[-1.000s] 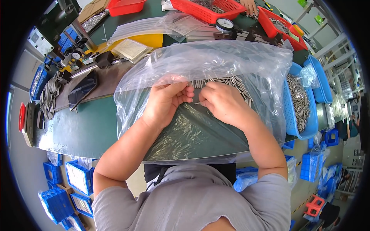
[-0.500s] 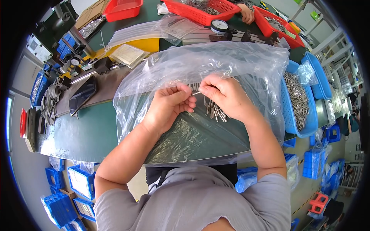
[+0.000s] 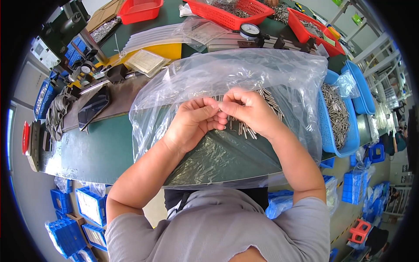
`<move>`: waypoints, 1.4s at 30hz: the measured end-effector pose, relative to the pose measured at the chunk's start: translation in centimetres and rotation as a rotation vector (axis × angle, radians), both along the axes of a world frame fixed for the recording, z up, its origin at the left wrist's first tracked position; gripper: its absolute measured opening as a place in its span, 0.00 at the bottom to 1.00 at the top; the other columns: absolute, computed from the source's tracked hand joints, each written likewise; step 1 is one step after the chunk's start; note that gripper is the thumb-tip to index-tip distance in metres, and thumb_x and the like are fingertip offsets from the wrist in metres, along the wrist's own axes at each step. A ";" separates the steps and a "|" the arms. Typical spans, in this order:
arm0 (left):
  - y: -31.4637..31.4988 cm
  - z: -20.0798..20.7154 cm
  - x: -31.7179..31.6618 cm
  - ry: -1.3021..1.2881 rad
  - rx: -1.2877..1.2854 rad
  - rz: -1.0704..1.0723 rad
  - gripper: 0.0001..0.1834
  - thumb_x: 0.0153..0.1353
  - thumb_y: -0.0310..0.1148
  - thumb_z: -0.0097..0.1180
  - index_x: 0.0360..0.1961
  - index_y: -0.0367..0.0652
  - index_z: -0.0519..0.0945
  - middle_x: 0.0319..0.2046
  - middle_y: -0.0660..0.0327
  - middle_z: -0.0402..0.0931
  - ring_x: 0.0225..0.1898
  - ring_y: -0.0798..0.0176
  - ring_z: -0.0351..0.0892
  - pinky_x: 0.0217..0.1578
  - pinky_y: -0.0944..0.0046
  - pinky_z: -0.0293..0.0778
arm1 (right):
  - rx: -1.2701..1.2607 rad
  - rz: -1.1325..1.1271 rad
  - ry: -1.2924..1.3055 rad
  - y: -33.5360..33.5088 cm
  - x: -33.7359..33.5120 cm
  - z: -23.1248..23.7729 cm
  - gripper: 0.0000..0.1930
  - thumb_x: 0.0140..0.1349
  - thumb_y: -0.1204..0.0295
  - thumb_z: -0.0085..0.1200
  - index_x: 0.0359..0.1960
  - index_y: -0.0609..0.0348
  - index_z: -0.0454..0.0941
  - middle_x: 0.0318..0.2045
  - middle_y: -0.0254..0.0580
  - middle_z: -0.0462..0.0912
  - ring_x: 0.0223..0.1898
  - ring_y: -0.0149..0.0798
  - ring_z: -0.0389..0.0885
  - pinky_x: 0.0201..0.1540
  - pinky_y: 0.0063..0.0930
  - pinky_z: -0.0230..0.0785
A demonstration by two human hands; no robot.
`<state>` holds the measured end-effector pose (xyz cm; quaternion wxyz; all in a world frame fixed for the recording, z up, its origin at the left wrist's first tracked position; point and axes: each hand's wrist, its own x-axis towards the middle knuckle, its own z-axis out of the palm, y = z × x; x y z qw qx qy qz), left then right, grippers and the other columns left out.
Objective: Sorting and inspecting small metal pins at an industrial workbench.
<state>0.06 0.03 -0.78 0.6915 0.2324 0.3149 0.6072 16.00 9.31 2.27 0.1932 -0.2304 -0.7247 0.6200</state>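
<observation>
Over the clear plastic bag (image 3: pixel 297 81) spread on the table, my left hand (image 3: pixel 188 124) and my right hand (image 3: pixel 249 112) meet fingertip to fingertip. Both are closed in a pinch on a slim metal pin (image 3: pixel 219 110), nearly all of it covered by the fingers. The left hand's other fingers curl loosely beneath. Many similar metal pins (image 3: pixel 271 104) lie on the bag behind and beside my right hand, with some loose pins (image 3: pixel 246 132) just under its wrist side.
At the right stands a blue basket (image 3: pixel 354 142) of metal pins. Red baskets (image 3: pixel 257 19) and a dial gauge (image 3: pixel 249 29) are at the back, with another person's fingers (image 3: pixel 273 2) at the top edge. A black phone-like slab (image 3: pixel 94 109) and measuring stands (image 3: pixel 86 69) occupy the left.
My right hand has shifted slightly left against my left fingertips, covering the pin that showed between them. More pins show behind it. The other person's hand has drawn back toward the top edge.
</observation>
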 end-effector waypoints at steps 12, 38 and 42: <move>0.0 0.3 -0.3 0.088 -0.065 0.213 0.06 0.60 0.27 0.52 0.34 0.35 0.76 0.30 0.53 0.78 0.30 0.60 0.79 0.35 0.63 0.76 | -0.623 -0.284 0.360 2.0 1.1 0.8 0.06 0.58 0.72 0.52 0.34 0.62 0.75 0.24 0.35 0.74 0.25 0.27 0.71 0.23 0.20 0.62; 0.1 0.2 -0.5 0.050 -0.055 0.182 0.05 0.61 0.27 0.51 0.35 0.35 0.75 0.31 0.54 0.78 0.31 0.61 0.78 0.34 0.64 0.75 | -0.231 -0.134 0.120 1.1 0.7 0.2 0.08 0.60 0.73 0.50 0.40 0.61 0.71 0.29 0.36 0.76 0.20 0.20 0.63 0.21 0.13 0.54; 0.1 0.1 -0.3 0.039 -0.055 0.122 0.06 0.62 0.28 0.50 0.35 0.36 0.76 0.31 0.53 0.78 0.33 0.61 0.79 0.35 0.64 0.76 | -0.394 -0.117 0.208 1.0 0.9 0.6 0.09 0.61 0.72 0.50 0.41 0.61 0.71 0.29 0.38 0.76 0.20 0.21 0.63 0.21 0.12 0.53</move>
